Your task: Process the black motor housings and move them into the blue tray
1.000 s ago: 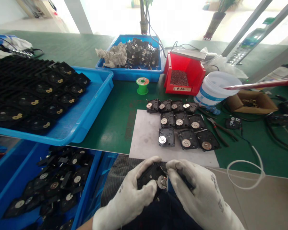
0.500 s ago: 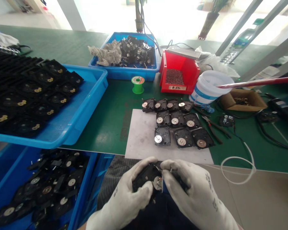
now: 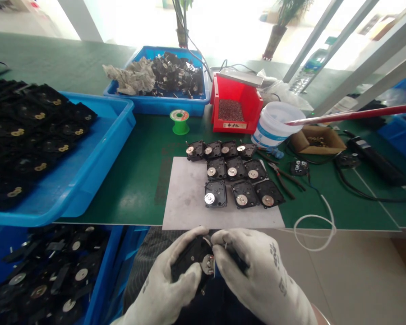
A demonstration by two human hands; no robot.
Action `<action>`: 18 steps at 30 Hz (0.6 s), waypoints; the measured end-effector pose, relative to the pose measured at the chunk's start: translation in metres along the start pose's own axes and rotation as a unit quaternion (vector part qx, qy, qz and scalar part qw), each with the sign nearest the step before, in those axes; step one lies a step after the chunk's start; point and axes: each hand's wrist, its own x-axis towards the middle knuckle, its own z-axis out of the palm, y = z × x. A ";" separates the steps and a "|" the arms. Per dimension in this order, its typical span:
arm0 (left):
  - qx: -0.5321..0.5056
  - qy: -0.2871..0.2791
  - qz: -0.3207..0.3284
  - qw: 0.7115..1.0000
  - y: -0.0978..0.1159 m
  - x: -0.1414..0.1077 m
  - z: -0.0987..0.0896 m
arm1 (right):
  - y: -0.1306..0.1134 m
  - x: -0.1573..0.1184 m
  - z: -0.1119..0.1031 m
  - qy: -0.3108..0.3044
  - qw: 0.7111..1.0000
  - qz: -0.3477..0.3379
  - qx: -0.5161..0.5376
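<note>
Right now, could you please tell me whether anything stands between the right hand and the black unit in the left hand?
Nothing visible does: the right hand is close against the edge of the black unit, which the left hand grips. Exact contact is hidden.

The head view now aims farther right, so the surface (image 3: 140,180) and its contents sit farther left in it, as do the left hand (image 3: 172,277) with its black housing (image 3: 186,257) and the right hand (image 3: 257,266) with its dark piece (image 3: 238,258). The white cloth at the far left is out of view; a blue bin (image 3: 401,137) and more of the black tool (image 3: 375,162) show at right.
</note>
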 end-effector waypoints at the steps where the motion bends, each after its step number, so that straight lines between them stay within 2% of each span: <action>1: 0.000 -0.001 -0.003 1.000 -0.001 -0.001 0.000 | 0.000 -0.001 0.000 -0.001 1.000 0.003 0.003; 7: 0.005 0.056 -0.022 0.998 0.000 -0.005 0.002 | 0.000 -0.005 0.000 -0.011 1.000 0.021 0.009; 18: -0.016 0.054 -0.028 0.998 0.000 -0.003 0.005 | 0.002 -0.004 0.000 -0.015 1.000 0.018 0.014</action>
